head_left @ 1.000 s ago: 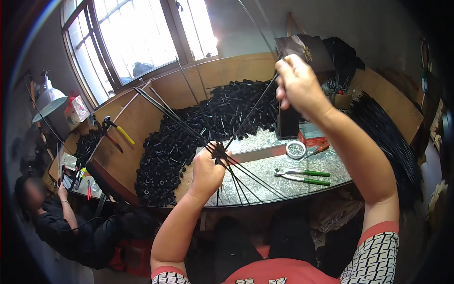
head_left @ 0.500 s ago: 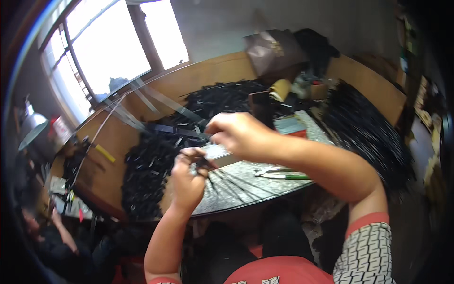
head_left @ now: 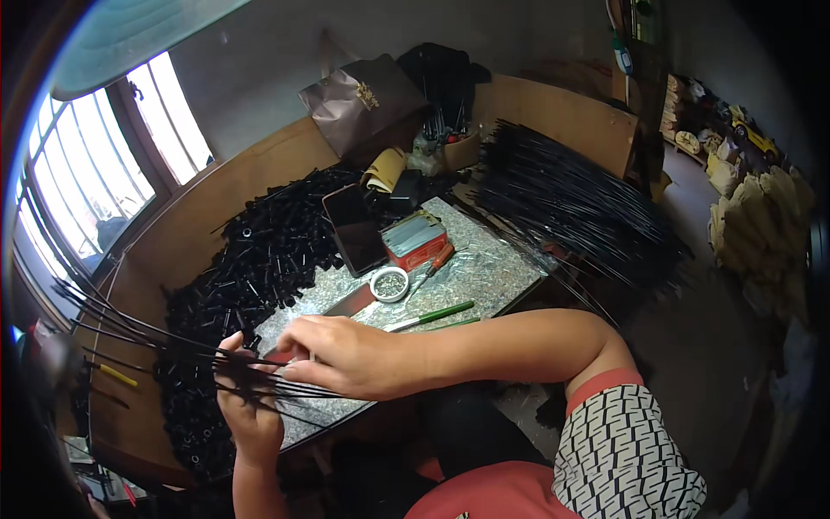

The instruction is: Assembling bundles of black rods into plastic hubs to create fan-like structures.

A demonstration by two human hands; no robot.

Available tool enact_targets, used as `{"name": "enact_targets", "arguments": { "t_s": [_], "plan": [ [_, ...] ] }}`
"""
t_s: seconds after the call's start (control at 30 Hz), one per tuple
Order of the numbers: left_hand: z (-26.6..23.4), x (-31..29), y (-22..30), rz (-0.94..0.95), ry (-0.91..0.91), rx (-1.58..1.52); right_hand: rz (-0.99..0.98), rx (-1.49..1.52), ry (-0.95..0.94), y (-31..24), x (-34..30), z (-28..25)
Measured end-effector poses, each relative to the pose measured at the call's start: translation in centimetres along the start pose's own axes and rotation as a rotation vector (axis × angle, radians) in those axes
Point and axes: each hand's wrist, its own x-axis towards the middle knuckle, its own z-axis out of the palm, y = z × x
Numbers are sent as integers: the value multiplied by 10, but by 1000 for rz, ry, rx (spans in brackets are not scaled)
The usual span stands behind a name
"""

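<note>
A bundle of long, thin black rods runs across in front of me, fanning out toward the window on the left. My left hand is closed around the bundle from below. Over its right part my right hand is curled, thumb and fingers pinched at the rods; its fingertips are partly hidden. Just beyond the hands lies the speckled worktop, bearing a green-handled tool and a white round dish of small shiny pieces.
A heap of short black tubes fills the left and back. Behind the dish are a dark tablet-like slab, a red box and an orange-handled tool. More black rods lie at right; a bag stands behind.
My view has swung to the right. The rods in my left hand now stretch out leftward, and my right hand has come down from above the left hand onto them.
</note>
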Motion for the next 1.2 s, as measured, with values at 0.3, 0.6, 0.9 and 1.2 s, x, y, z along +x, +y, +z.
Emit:
{"name": "enact_targets", "arguments": {
  "t_s": [0.3,0.6,0.9,1.2],
  "plan": [
    [-24,-5,-11,-26,228,-108,695,-1169,231,170,-127,-170],
    [-14,3,-6,-180,195,-328,1133,-1193,-18,206,-185,-204],
    [-4,7,-2,-242,82,-283,708,-1268,494,162,-168,-218],
    [38,20,-8,-294,112,-425,163,-447,364,38,-48,-83]
  ]
}}
